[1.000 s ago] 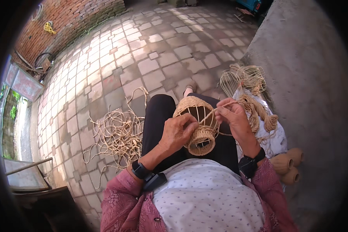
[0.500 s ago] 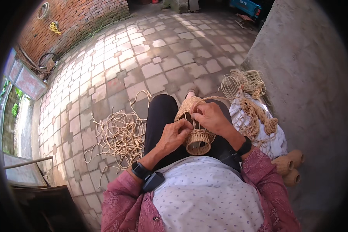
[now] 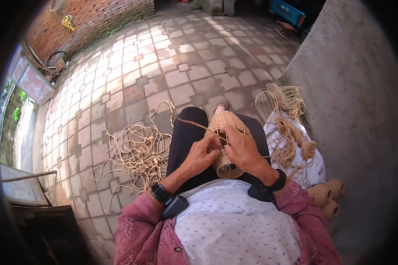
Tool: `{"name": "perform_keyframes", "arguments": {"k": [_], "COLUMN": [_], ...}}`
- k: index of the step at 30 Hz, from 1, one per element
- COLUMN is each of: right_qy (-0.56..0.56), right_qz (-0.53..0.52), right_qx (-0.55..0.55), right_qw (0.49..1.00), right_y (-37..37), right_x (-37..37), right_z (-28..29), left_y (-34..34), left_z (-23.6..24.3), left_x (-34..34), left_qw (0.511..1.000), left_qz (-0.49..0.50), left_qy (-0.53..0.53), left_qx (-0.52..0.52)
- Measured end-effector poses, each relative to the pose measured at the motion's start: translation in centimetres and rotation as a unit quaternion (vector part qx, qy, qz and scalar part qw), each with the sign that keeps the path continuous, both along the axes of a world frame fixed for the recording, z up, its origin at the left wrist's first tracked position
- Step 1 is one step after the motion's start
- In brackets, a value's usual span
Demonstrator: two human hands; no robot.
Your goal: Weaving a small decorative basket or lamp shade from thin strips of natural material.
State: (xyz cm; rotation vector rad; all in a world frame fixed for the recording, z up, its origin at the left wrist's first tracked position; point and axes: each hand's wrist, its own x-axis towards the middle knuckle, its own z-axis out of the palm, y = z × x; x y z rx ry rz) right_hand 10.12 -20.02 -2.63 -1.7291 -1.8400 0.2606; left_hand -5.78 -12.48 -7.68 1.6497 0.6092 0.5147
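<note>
A woven straw-coloured cord basket (image 3: 229, 120) lies between my thighs, its narrow round neck (image 3: 228, 171) toward me. Bare ribs span a gap between the woven body and the neck. My left hand (image 3: 202, 152) is closed at the left of this gap, thumb and fingers pinched. Close beside it, my right hand (image 3: 243, 150) is closed over the gap, its fingertips pinching at the ribs and cord. What lies exactly between the fingertips is partly hidden. A twisted cord (image 3: 191, 123) runs from the basket leftward over my left knee.
A tangled pile of loose cord (image 3: 139, 152) lies on the paving at left. On the right, cord hanks (image 3: 287, 139) rest on a white cloth (image 3: 311, 165), with wire frames (image 3: 289, 99) beyond. Several small woven vessels (image 3: 320, 194) sit near the concrete wall (image 3: 353, 97).
My right hand has come down and closer to my left. The cord that trailed to the right across the basket now stretches left over my knee. The neck is more covered.
</note>
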Motion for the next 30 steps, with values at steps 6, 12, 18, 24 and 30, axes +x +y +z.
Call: {"name": "perform_keyframes", "arguments": {"k": [6, 12, 18, 24, 30], "right_qy": [0.139, 0.116, 0.381, 0.583, 0.7], "right_qz": [-0.041, -0.027, 0.011, -0.089, -0.096], "right_qx": [-0.049, -0.039, -0.152, -0.186, -0.039], "right_qw": [0.988, 0.992, 0.912, 0.785, 0.706], "right_y": [-0.4, -0.1, -1.0, -6.6, -7.0], "right_x": [0.7, 1.9, 4.6, 7.8, 9.3], "right_z": [0.3, 0.8, 2.5, -1.3, -3.5], "left_y": [-0.1, 0.1, 0.1, -0.2, -0.3], "left_z": [0.8, 0.3, 0.7, 3.2, 3.7], "left_x": [0.1, 0.3, 0.2, 0.8, 3.7], "left_qw": [1.0, 1.0, 1.0, 0.976, 0.932], "left_qz": [-0.016, -0.026, -0.022, 0.018, -0.012], "left_qy": [0.006, 0.003, 0.022, -0.02, -0.006], "left_qx": [0.013, 0.01, 0.004, 0.218, 0.363]}}
